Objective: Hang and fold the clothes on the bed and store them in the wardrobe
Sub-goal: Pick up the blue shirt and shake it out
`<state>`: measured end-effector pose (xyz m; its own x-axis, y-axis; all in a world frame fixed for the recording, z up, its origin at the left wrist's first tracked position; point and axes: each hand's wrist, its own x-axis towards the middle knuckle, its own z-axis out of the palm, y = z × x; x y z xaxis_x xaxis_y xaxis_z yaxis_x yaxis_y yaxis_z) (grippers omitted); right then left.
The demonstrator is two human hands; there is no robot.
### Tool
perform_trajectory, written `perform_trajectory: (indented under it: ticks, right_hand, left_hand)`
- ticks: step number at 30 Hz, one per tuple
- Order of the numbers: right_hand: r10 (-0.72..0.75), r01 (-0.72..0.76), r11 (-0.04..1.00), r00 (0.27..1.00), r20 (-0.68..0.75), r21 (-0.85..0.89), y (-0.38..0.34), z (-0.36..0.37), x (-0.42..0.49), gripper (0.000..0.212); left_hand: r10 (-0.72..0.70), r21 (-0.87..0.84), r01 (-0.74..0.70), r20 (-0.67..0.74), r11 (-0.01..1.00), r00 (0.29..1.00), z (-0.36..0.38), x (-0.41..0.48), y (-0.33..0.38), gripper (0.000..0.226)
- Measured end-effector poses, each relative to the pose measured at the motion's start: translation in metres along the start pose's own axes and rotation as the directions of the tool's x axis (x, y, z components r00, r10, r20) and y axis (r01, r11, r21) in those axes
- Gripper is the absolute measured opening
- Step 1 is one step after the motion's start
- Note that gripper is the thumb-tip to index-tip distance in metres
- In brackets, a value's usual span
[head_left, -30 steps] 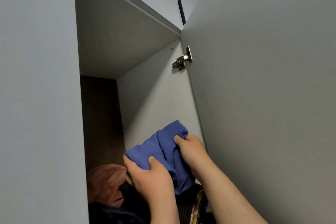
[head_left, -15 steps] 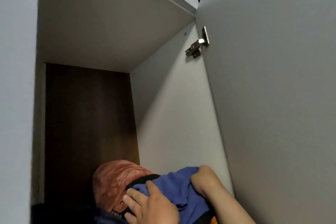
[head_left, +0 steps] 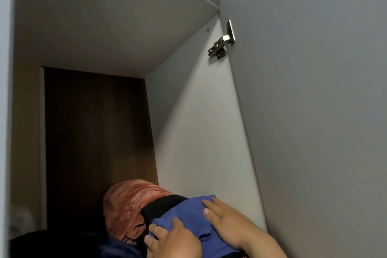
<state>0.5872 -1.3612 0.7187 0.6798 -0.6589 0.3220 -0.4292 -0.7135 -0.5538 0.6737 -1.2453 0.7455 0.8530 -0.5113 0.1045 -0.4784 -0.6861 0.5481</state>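
Now your left hand (head_left: 173, 239) and right hand (head_left: 226, 222) press flat, fingers straight, on the blue garment (head_left: 186, 212) inside the wardrobe (head_left: 199, 132). It lies just right of the orange bundle (head_left: 129, 205).

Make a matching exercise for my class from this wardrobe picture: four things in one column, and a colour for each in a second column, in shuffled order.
Things
1. folded garment nearest the camera
2. crumpled bundle behind it
3. hinge on the door
4. back panel of the wardrobe

Colours
A. dark brown
B. blue
C. silver metal
D. orange-pink

Pairs: 1-B, 2-D, 3-C, 4-A
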Motion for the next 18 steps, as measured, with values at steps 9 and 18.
perform_trajectory:
  ticks: [9,18]
  right_hand:
    - [0.007,-0.007,1.0,1.0,-0.007,0.008,-0.007,-0.005,-0.008,0.053]
    - [-0.012,0.037,0.997,0.934,-0.358,0.063,-0.012,-0.015,-0.043,0.052]
  left_hand:
    - [-0.1,0.293,0.093,0.009,0.952,0.995,-0.006,-0.018,0.0,0.079]
    - [0.269,-0.038,-0.318,-0.445,0.947,0.854,-0.027,-0.055,-0.003,0.076]
